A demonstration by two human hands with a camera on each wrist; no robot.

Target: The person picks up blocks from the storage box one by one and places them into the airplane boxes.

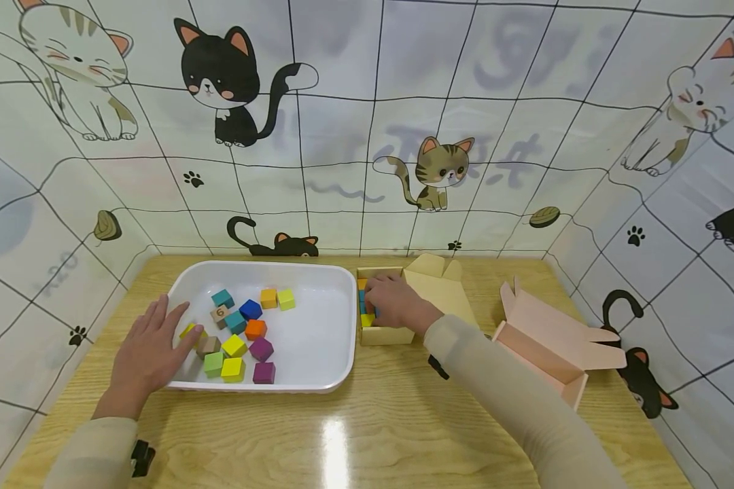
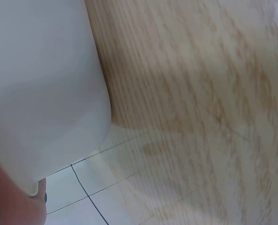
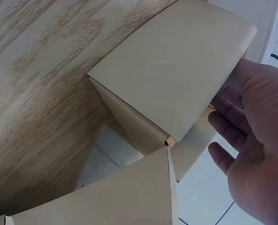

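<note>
A white tray (image 1: 315, 326) holds several coloured cubes (image 1: 251, 310) and some wooden ones, one marked 6. My left hand (image 1: 149, 350) rests on its left rim with the fingers spread, the thumb close to a yellow cube. In the left wrist view, part of that hand (image 2: 12, 201) lies along the tray wall (image 2: 49, 93). My right hand (image 1: 394, 299) reaches into a cream cardboard box (image 1: 387, 336) beside the tray. Orange, blue and yellow blocks (image 1: 368, 319) line the box's left side. The right wrist view shows the hand (image 3: 258, 140) at the box opening, its thumb and index fingertips hidden inside.
The cream box's lid (image 1: 443, 288) stands open to the right, under my right forearm. Further right lies an open pink cardboard box (image 1: 544, 346). All of this is on a wooden table (image 1: 379, 421), with cat-patterned walls (image 1: 342, 136) behind and at both sides.
</note>
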